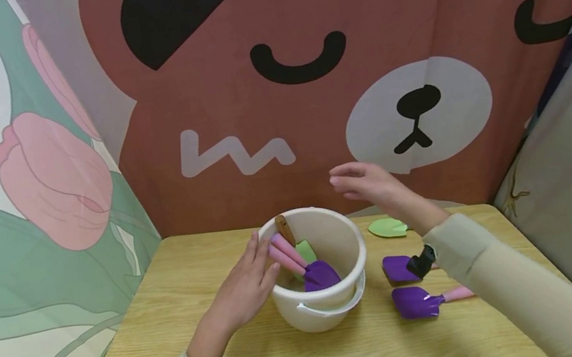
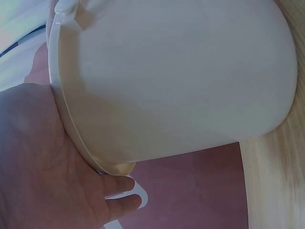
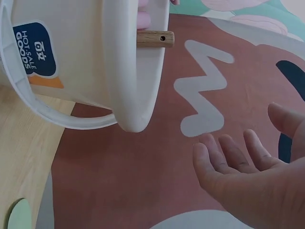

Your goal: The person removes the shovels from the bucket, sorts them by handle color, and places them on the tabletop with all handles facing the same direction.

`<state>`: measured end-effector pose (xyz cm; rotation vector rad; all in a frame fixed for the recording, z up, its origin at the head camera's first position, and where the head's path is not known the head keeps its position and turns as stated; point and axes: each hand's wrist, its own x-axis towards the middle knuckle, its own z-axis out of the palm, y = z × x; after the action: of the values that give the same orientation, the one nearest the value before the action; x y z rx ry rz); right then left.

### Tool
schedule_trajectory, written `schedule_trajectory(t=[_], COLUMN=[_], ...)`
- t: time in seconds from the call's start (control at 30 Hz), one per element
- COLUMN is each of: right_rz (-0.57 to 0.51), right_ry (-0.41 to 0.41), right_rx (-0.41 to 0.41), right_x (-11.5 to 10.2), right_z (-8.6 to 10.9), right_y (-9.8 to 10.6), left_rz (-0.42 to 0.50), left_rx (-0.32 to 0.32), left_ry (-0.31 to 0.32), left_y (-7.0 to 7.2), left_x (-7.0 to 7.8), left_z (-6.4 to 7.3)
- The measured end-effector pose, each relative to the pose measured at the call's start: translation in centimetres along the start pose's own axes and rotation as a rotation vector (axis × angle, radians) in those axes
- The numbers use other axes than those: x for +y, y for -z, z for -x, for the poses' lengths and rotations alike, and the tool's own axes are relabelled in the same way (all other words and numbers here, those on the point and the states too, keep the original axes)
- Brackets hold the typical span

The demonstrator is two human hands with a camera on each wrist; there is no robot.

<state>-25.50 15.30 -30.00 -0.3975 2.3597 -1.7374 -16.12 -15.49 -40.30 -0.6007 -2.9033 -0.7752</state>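
Standing on the table (image 1: 210, 268), the white bucket (image 1: 334, 243) could tip if the left hand (image 1: 244, 283), straight-fingered against it and gripping nothing, pushes hard; the right hand (image 1: 370, 183), loosely curved and empty, hovers nearby; tilting might spill the purple scoop (image 1: 320, 276) inside.

From here the right arm (image 1: 522, 277) covers most of the handle of the green scoop (image 1: 388, 228) and of the far purple scoop (image 1: 397, 270), plus the handle end of the near purple scoop (image 1: 415, 301). Down in the bucket (image 1: 310, 320), pink handles (image 1: 287, 256) partly hide a green piece (image 1: 306, 251) I can't make out, and the lower end of a wooden handle (image 1: 284, 228) is lost. Wrist views crop the left hand (image 1: 244, 285) and right hand (image 1: 370, 183).
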Motion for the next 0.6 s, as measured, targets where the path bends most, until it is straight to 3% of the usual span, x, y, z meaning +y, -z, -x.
schedule_trajectory(t=[0.6], right_rz=[0.083], right_ry=[0.036], right_rx=[-0.155], right_x=[-1.8], right_z=[-2.6], right_y=[-2.5], left_rz=[0.003], left_rx=[0.002], left_ry=[-0.004], left_y=[0.0], left_x=[0.3], left_z=[0.1])
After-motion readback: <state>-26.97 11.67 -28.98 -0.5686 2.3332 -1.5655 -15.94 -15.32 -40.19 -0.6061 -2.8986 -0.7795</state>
